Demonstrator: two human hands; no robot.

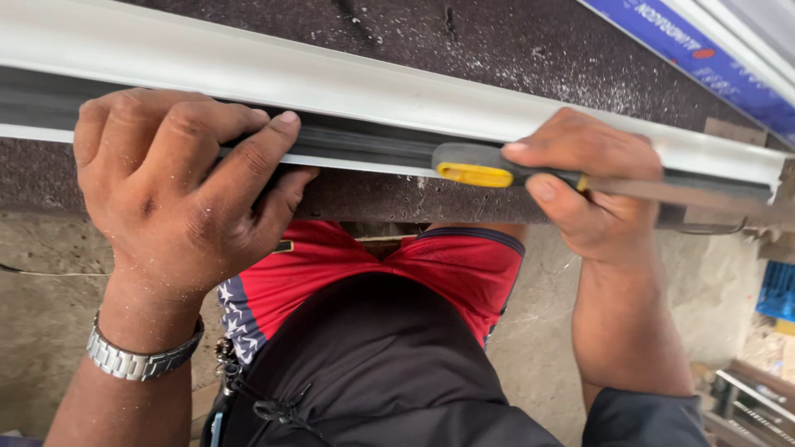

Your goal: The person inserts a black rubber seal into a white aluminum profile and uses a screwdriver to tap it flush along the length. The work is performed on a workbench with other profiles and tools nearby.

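Both hands' fingers [248, 157] around frame rail [373, 91]

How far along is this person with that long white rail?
Done: the white rail lies on the speckled dark bench, dark strip seated under the left hand. In hand: the right hand grips a yellow-and-grey tool in the channel. Left: the stretch toward the rail's end.

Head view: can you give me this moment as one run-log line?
left hand: pressing white profile | right hand: gripping yellow-and-black tool in its channel | surface: dark workbench
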